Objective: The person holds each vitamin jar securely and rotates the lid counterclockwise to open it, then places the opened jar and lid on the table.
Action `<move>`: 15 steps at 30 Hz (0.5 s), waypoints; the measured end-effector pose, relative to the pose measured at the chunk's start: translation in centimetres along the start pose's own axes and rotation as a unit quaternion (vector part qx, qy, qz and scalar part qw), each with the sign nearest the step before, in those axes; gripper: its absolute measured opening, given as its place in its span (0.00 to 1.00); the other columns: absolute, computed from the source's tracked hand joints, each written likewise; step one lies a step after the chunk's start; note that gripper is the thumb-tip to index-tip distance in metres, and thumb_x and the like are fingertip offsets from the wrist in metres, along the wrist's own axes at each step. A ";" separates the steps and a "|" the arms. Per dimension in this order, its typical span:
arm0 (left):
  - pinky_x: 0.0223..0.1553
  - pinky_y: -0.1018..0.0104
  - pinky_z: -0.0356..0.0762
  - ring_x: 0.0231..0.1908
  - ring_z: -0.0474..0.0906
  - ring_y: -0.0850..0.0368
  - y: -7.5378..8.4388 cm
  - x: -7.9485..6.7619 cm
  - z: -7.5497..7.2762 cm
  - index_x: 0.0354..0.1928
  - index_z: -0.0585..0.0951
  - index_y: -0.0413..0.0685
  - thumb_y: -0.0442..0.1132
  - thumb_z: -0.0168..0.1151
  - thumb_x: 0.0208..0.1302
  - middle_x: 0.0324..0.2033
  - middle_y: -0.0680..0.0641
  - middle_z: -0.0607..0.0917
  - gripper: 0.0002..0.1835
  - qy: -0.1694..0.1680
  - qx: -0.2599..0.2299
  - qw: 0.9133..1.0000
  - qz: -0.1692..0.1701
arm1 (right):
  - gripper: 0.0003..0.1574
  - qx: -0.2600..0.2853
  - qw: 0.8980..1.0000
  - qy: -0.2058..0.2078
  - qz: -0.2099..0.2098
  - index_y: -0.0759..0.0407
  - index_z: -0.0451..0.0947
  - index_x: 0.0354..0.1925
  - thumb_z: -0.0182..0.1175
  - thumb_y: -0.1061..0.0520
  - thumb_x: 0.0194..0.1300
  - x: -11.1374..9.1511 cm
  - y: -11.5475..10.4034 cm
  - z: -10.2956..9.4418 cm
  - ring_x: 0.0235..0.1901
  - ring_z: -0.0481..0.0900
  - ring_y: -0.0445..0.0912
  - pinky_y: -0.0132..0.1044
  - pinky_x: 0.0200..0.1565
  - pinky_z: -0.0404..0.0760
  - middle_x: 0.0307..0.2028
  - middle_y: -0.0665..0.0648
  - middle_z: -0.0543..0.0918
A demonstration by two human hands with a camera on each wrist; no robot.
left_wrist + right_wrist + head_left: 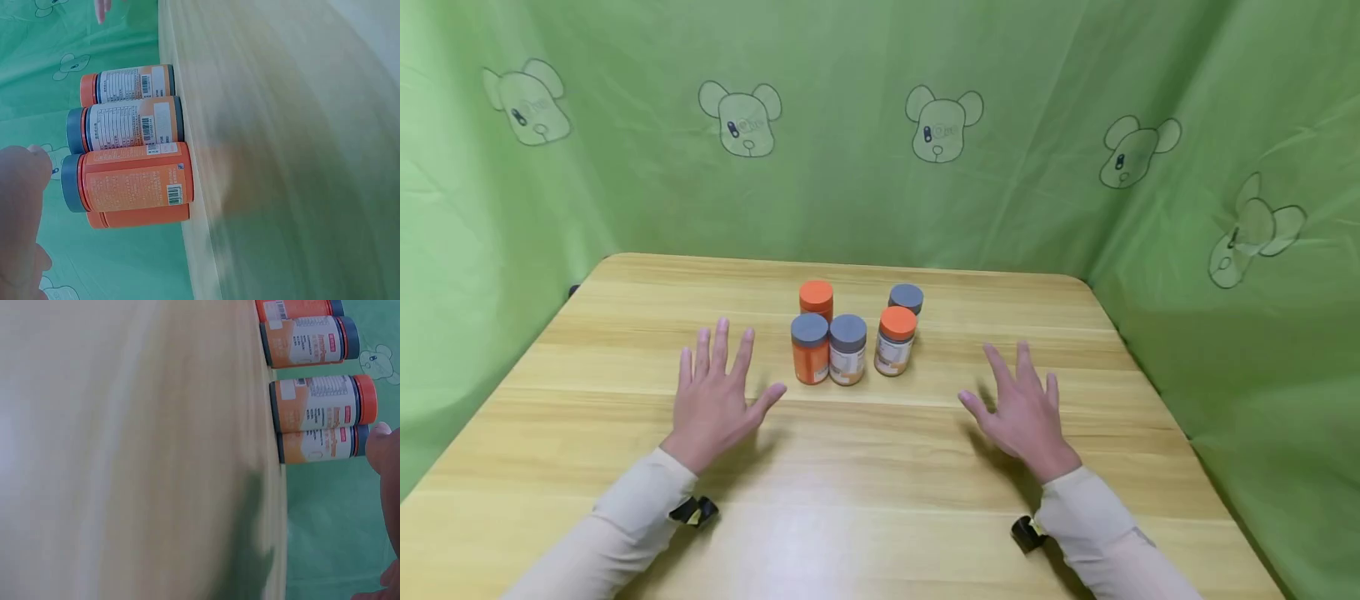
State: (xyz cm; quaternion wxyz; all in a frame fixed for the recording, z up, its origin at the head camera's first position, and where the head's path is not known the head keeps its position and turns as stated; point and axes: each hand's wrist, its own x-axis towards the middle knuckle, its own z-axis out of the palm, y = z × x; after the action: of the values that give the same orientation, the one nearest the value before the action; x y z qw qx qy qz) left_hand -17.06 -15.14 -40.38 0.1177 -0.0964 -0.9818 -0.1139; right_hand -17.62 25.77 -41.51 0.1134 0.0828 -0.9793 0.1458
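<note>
Several lidded jars stand upright in a group at the middle of the table. In front are an orange jar with a grey lid [811, 350] and, right beside it, a white-labelled jar with a grey lid [847, 352]. To their right stands a white-labelled jar with an orange lid [894, 343], partly covering another grey-lidded jar [906, 297]. Behind the left pair, an orange-lidded orange jar [816, 298] is partly hidden. My left hand [711, 408], fingers spread, is left of the jars and holds nothing. Likewise spread and holding nothing, my right hand [1022, 412] is to their right.
The wooden table [865, 500] has rounded far corners. Green curtains [850, 208] printed with bear heads hang behind it and along both sides. A small black device [695, 511] sits at the left wrist, and a similar one [1028, 533] at the right.
</note>
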 end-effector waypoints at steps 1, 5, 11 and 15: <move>0.67 0.38 0.32 0.72 0.32 0.34 0.0 0.0 0.0 0.76 0.50 0.46 0.72 0.41 0.65 0.74 0.34 0.39 0.48 0.002 0.000 1.000 0.001 | 0.51 0.002 1.000 0.000 -0.002 0.51 0.49 0.75 0.49 0.28 0.66 0.2 -0.2 0.0 0.66 0.52 0.74 0.72 0.61 0.38 0.71 0.77 0.41; 0.67 0.37 0.34 0.72 0.34 0.33 0.2 0.3 -0.1 0.76 0.51 0.45 0.72 0.43 0.65 0.74 0.33 0.41 0.49 0.009 -0.005 1.000 0.013 | 0.49 0.004 1.000 0.012 -0.019 0.51 0.51 0.75 0.51 0.30 0.66 0.8 -0.8 -0.1 0.66 0.55 0.73 0.72 0.61 0.42 0.71 0.77 0.46; 0.67 0.38 0.36 0.72 0.37 0.33 0.6 0.9 -0.4 0.75 0.52 0.44 0.71 0.46 0.64 0.73 0.32 0.42 0.49 0.029 -0.015 0.999 0.031 | 0.45 0.032 0.997 0.036 -0.065 0.52 0.56 0.73 0.56 0.35 0.66 2.2 -1.9 0.3 0.63 0.62 0.71 0.70 0.59 0.52 0.68 0.75 0.57; 0.67 0.38 0.39 0.71 0.39 0.32 1.2 1.2 -0.4 0.75 0.51 0.43 0.68 0.47 0.66 0.73 0.32 0.43 0.47 0.034 -0.029 0.998 0.047 | 0.44 0.055 0.993 0.047 -0.094 0.53 0.57 0.72 0.58 0.39 0.66 3.2 -2.8 0.5 0.60 0.67 0.69 0.68 0.54 0.63 0.64 0.73 0.65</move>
State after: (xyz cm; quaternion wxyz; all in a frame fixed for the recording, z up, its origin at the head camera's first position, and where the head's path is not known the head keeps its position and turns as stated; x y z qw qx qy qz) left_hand -17.85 -13.85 -39.46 0.1535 -0.1420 -0.9679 -0.1397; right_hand -20.23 22.57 -40.42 0.1677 0.1740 -0.9512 0.1918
